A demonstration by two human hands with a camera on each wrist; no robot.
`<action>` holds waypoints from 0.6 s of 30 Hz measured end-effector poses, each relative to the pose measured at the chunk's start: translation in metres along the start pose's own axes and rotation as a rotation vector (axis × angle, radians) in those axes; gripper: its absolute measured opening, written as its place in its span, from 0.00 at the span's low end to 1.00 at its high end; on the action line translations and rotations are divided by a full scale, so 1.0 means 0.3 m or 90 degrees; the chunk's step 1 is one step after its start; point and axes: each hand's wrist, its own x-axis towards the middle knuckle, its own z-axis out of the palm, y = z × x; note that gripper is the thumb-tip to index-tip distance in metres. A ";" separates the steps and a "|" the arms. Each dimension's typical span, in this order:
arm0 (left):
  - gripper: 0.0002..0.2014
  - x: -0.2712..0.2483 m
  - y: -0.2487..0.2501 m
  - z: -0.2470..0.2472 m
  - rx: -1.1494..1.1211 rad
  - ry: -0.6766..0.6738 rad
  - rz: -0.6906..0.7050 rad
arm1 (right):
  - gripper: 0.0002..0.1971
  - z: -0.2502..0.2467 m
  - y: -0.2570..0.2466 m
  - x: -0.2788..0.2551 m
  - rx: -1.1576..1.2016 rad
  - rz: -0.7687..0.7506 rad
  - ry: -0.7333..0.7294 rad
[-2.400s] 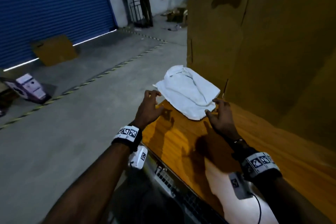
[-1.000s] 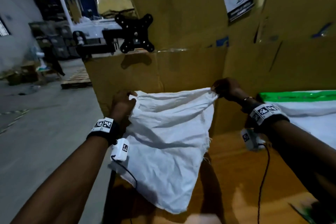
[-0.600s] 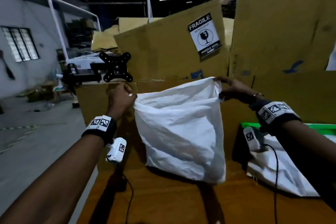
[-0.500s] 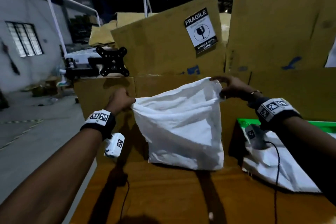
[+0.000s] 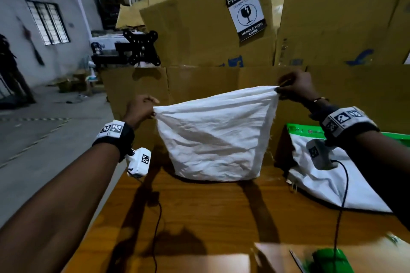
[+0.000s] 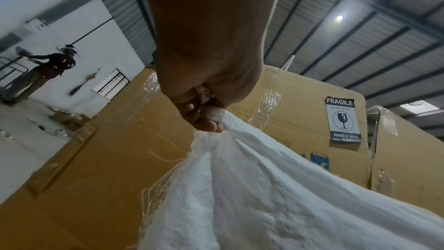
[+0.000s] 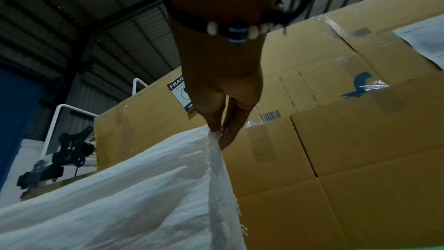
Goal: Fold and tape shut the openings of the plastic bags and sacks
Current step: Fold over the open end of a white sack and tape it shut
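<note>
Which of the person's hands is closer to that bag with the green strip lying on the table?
Right. The right hand pinches the held white sack's corner, above the green-strip bag; the left hand grips the sack's far corner.

Dim warehouse light from ceiling lamps, hard arm shadows on the table [image 5: 199, 217], wide-angle bending at edges.

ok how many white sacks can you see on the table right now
2. One white sack stands at the table's middle, its top corners pinched by the left hand and right hand. A second sack lies flat to the right. Others may be out of view.
</note>
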 end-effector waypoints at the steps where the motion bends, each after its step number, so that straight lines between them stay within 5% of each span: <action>1: 0.12 -0.010 0.005 -0.008 0.013 -0.002 0.005 | 0.08 -0.002 -0.011 -0.016 -0.045 -0.017 0.009; 8: 0.18 0.122 -0.055 -0.105 0.069 -0.031 -0.012 | 0.12 0.000 -0.129 -0.037 -0.107 0.016 0.008; 14: 0.10 0.125 -0.002 -0.153 -0.032 0.103 -0.053 | 0.04 0.046 -0.143 -0.038 -0.058 0.098 0.032; 18: 0.08 0.082 0.044 -0.097 0.010 -0.135 -0.063 | 0.05 0.085 -0.122 -0.033 -0.052 0.073 -0.006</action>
